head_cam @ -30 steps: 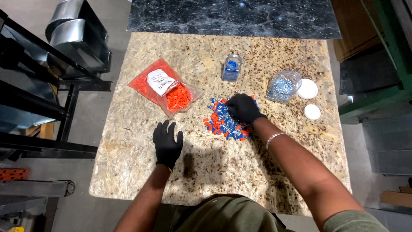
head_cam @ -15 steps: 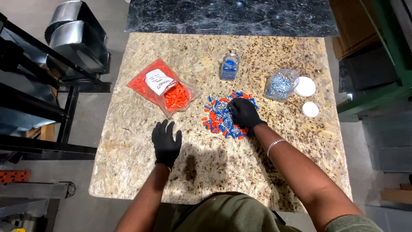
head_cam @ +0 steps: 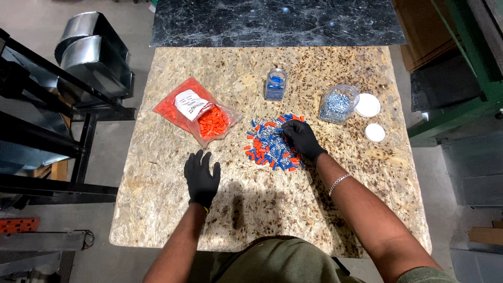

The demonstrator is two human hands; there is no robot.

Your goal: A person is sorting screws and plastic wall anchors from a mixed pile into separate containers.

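Right hand (head_cam: 300,137): black glove, fingers curled down into pile of blue and orange connectors (head_cam: 270,145); grip hidden, cannot tell.
Left hand (head_cam: 201,176): gloved, spread flat on desk (head_cam: 157,209), holding nothing.

From my remote view, I look down on a speckled chipboard tabletop (head_cam: 173,209) with rounded near corners, standing on a grey concrete floor (head_cam: 131,31). A dark marbled slab (head_cam: 277,21) abuts its far edge. To my left I see a black metal rack (head_cam: 47,131) and curved sheet-metal ducting (head_cam: 91,50); to my right, a green steel frame (head_cam: 461,68) and brown wooden panels (head_cam: 419,31). Lighting is even.
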